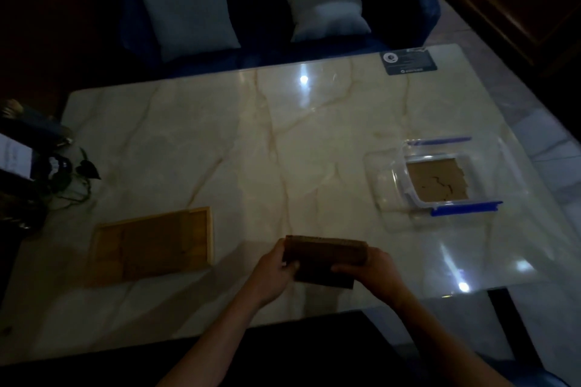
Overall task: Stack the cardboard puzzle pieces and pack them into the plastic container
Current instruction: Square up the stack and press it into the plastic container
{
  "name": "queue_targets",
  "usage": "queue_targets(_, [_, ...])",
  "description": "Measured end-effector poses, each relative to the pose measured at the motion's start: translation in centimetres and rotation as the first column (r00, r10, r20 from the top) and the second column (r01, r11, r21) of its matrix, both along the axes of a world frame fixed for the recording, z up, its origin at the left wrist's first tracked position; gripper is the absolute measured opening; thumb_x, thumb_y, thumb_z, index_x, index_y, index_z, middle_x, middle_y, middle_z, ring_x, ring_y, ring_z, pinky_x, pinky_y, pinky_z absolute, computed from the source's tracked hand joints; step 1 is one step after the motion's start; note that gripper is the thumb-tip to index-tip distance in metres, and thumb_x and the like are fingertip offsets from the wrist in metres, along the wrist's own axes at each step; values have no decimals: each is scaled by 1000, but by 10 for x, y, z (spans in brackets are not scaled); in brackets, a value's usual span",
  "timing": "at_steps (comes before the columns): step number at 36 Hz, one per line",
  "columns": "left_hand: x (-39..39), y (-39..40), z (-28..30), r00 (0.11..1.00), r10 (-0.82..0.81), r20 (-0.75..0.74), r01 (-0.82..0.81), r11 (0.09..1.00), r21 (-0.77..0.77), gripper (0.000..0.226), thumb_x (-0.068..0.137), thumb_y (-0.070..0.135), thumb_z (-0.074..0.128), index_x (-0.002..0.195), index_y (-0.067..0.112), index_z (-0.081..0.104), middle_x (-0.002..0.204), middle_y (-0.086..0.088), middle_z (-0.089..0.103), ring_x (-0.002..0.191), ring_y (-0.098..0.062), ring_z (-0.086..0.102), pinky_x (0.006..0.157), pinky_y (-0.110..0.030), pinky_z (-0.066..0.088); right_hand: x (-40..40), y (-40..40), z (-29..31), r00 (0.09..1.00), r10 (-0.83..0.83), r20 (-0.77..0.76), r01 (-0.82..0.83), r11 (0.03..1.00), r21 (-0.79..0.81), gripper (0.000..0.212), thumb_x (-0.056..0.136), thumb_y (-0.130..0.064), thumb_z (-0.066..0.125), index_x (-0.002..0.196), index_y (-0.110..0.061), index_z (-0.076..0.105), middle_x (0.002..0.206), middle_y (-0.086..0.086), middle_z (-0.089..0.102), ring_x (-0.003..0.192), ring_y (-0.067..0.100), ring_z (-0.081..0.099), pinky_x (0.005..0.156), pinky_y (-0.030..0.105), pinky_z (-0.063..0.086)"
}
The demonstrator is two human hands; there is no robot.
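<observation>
Head view: two hands, left hand (273, 270), right hand (375, 267), around one cardboard stack (325, 256); one plastic container (390, 185).

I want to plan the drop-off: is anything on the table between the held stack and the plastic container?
Nothing visible: bare table lies between the stack, held in both hands, and the open container.

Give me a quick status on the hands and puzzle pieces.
Left hand and right hand both grip the cardboard stack. Plastic container open, some pieces inside. Path clear.

Head-worn view, down onto table (220, 135)
</observation>
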State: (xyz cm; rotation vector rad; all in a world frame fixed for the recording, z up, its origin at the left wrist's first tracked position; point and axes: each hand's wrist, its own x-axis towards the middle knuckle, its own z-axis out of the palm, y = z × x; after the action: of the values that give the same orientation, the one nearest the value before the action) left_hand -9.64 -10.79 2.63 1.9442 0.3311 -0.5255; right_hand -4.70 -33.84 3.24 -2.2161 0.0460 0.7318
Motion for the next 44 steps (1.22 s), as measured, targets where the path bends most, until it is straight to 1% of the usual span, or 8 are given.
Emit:
queue_targets(2, [-3,3,3,999,14,-53,-19,994,-104,43,91,7,61,132,15,49,124,-3,63,115,-16,58,100,-32,46,-5,-1,8,998,-24,-54,26,999,43,32,62,-42,89,84,-35,67,57,-19,66,51,-8,60,50,11,45])
queue_targets(6, [-7,3,9,994,23,-104,-47,971,-235,30,90,3,61,113,20,54,105,-8,67,93,-20,62,74,-32,52,-17,-5,22,986,-70,-153,88,989,118,34,66,-41,87,90,-23,70,75,3,75,60,20,68,50,24,50])
queue_targets(10, [-7,-1,22,991,38,-131,-76,952,-298,26,90,4,59,109,22,55,102,-8,67,83,-17,64,59,-24,52,-26,-10,38,968,-146,-203,194,952,237,45,61,-51,80,92,-20,69,67,-1,71,50,5,60,47,16,44])
queue_targets(13, [-5,-6,28,988,73,-140,-113,945,-308,23,91,8,59,108,22,57,95,-5,67,76,-15,62,55,-22,49,-29,-19,44,959,-180,-218,238,929,282,35,75,-46,75,100,-23,69,76,4,74,60,11,64,51,21,46])
queue_targets(19, [3,-24,32,977,144,-154,-187,931,-314,21,90,8,60,106,21,59,88,-2,67,71,-14,62,54,-26,47,-21,-43,44,951,-219,-217,281,906,316,24,88,-30,69,108,-18,67,86,7,76,71,19,71,63,29,53])
queue_targets(30, [40,-104,37,957,276,-89,-290,916,-276,18,86,14,70,102,20,63,97,-8,70,72,-12,66,56,-28,52,32,-124,44,949,-214,-233,293,870,395,40,76,-47,71,109,-26,65,97,-3,76,86,18,74,74,37,58])
queue_targets(34, [59,-143,38,928,357,-104,-371,883,-287,23,83,11,73,104,15,63,95,-9,71,64,-8,67,55,-25,53,56,-162,48,951,-227,-210,296,863,408,30,78,-49,72,103,-34,68,95,-2,76,83,19,74,71,36,58])
queue_targets(44, [116,-236,43,833,541,-118,-549,778,-306,21,87,13,68,107,20,66,98,-2,73,77,-10,72,56,-20,52,122,-243,52,948,-284,-144,318,877,359,20,85,-32,74,101,-21,69,88,2,76,75,19,74,61,32,55])
